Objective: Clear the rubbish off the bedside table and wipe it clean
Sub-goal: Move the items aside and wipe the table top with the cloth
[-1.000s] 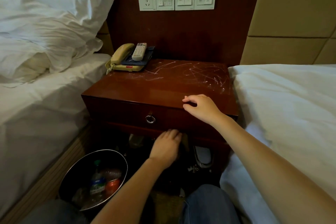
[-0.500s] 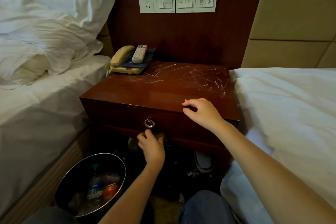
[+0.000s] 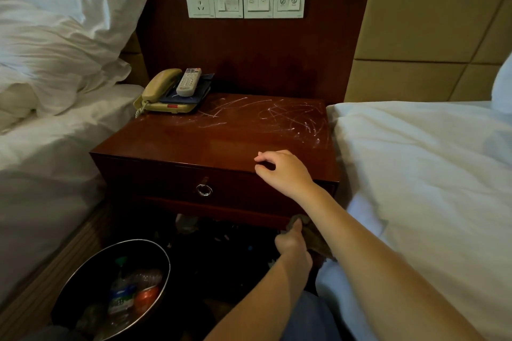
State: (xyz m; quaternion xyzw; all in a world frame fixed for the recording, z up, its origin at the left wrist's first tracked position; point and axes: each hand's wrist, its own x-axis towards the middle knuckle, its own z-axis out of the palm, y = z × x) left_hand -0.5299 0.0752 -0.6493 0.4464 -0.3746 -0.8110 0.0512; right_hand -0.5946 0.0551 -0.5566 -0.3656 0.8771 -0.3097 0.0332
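The worktop (image 3: 194, 141) stands between two beds, its lacquered top free of loose rubbish. White smear marks (image 3: 293, 119) cover the far right area. A telephone (image 3: 160, 97) sits at the far left corner with a remote control (image 3: 189, 81) lying on it. The waste bin (image 3: 133, 241) on the floor at near left already contains a plastic bottle (image 3: 120, 296) and a can (image 3: 146, 295); the clearing step therefore appears done and wiping remains. The right hand (image 3: 285, 171) rests on the near edge of the top, fingers loosely curled and holding nothing. The left hand (image 3: 292, 242) is below the drawer, at near right, gripping what appears to be a brownish cloth (image 3: 315, 238), partly hidden behind the right forearm. The cloth should be light, soft and limp: bunch it into a pad in the palm instead of holding it by a corner, so that pressure spreads evenly. The glossy top is probably hard and slippery, so the pad should glide easily, and firm strokes may be needed on the marks. Wipe towards the near edge. Keep clear of the telephone, as the remote on it is loose and could slide off.
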